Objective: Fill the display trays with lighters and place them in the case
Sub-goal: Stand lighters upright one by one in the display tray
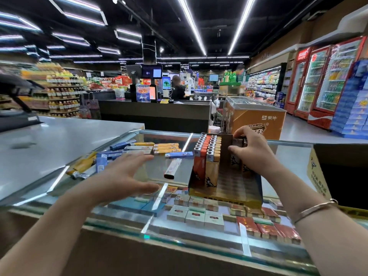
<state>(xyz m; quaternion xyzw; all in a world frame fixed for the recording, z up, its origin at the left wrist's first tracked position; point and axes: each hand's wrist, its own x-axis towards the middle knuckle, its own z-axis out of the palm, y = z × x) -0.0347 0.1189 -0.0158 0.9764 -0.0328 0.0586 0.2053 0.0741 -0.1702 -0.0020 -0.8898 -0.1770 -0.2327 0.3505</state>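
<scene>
A dark cardboard display tray stands on the glass case top. Its left rows hold upright orange and yellow lighters; the middle slots are bare. My right hand grips a small bunch of dark lighters at the tray's far right side. My left hand hovers with spread fingers over the glass, left of the tray. A white lighter lies loose just left of the tray. More blue and yellow lighters lie scattered beyond my left hand.
Cigarette packs fill the case under the glass. An open cardboard box stands at the right. A steel counter adjoins on the left. A checkout desk, a person behind it and a freezer chest lie beyond.
</scene>
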